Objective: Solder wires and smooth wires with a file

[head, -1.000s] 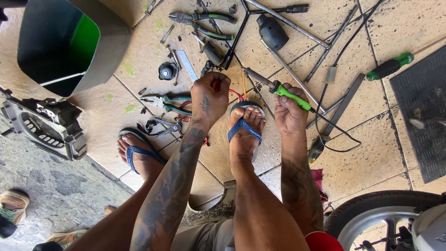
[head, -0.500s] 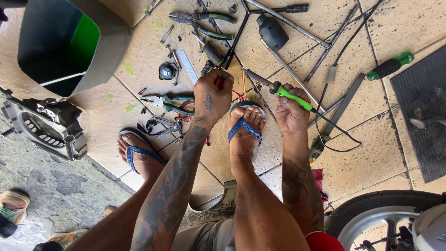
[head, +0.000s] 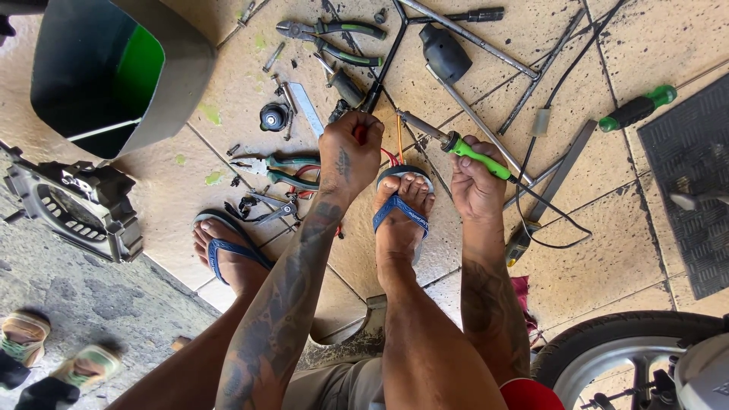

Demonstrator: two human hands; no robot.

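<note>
The pliers (head: 334, 38) lie at eleven o'clock from the left hand (head: 349, 156); the screwdriver (head: 636, 110) lies at two o'clock from the right hand (head: 474, 182).

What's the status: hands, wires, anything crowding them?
Left hand pinching the red and orange wires above the toes. Right hand gripping green-handled soldering iron, tip toward wires. Pliers and loose tools crowd the tiles.

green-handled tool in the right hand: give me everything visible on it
The soldering iron has a bright green handle, a black collar and a thin grey metal shaft ending near the wires. It lies tilted, tip up-left toward the left hand. The right hand wraps the rear of the handle; a black cord seems to trail from it over the tiled floor. Whether the tip touches the wires cannot be told.
</note>
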